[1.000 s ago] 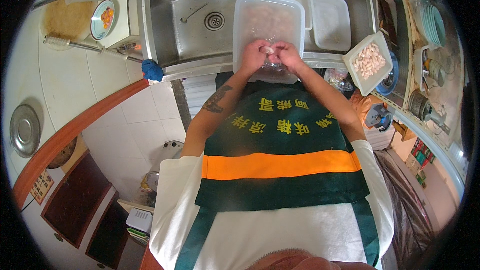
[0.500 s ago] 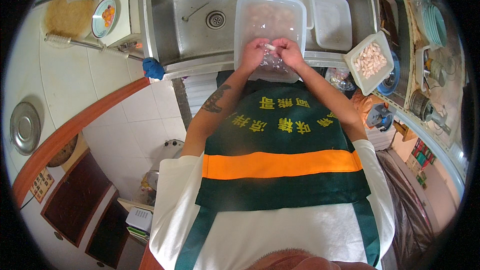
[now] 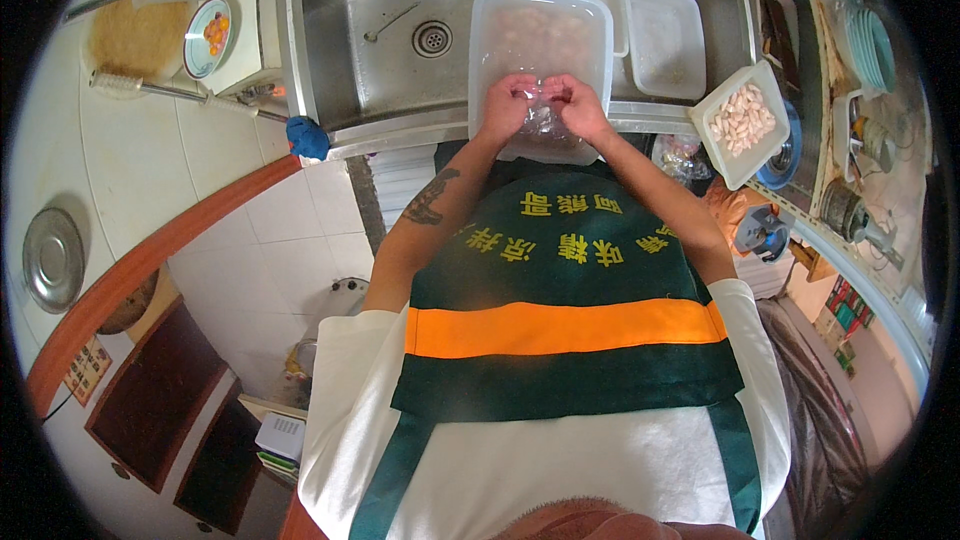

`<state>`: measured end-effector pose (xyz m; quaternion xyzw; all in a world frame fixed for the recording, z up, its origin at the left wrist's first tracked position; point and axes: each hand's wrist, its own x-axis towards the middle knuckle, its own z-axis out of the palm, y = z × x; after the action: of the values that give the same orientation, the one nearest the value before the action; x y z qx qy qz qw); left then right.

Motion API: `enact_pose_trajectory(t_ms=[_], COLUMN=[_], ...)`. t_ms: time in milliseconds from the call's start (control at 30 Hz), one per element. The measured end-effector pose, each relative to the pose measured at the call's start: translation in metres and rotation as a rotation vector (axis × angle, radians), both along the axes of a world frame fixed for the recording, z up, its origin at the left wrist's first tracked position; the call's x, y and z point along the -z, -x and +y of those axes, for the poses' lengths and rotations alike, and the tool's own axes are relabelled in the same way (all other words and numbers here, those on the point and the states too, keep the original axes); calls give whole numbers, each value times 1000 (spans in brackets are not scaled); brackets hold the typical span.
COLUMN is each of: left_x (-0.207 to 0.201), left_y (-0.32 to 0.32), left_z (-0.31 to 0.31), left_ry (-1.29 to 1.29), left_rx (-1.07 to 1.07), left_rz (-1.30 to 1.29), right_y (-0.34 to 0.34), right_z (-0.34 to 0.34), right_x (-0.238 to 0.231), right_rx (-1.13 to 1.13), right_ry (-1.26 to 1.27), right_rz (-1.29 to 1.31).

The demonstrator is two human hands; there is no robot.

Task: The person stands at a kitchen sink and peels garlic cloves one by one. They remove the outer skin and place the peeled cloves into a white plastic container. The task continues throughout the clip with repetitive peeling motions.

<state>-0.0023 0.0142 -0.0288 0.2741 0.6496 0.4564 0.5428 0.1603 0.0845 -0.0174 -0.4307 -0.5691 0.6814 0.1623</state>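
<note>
My left hand (image 3: 507, 106) and my right hand (image 3: 577, 108) are close together over a translucent white plastic tub (image 3: 480, 50). The fingers of both hands are curled and closed, with the fingertips almost meeting. Whatever they grip is too small and too covered by the fingers to make out. Inside the tub, pale pinkish pieces (image 3: 540, 25) lie under shiny water. The tub rests across the sink's front edge, against my dark green apron.
The steel sink (image 3: 385, 70) has a drain at left. Two white trays, one of them a shallow tray (image 3: 665, 40), sit in its right basin. At right stands a white container (image 3: 735, 168) of pale pink pieces (image 3: 741, 120). A bowl (image 3: 207, 37) with orange bits is at left.
The pale piece that showed between my fingertips is now mostly out of sight. My hands have shifted slightly apart at the tips; the tub has stayed in place.
</note>
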Motion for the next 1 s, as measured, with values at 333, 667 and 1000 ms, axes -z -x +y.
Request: enact_pose_trajectory(t_ms=[333,667,1000], left_x=[-8,-38,-36], left_y=[3,5,-9], left_z=[-15,2,7], left_ry=[16,-87,-379], left_rx=[348,283,837], left_rz=[309,122,612], right_y=[1,-7,-185], right_z=[-3,11,74], right_x=[-17,-64,-99], right_rx=[-170,6,1083], right_ry=[103,-102,440], right_rz=[-206,-128,511])
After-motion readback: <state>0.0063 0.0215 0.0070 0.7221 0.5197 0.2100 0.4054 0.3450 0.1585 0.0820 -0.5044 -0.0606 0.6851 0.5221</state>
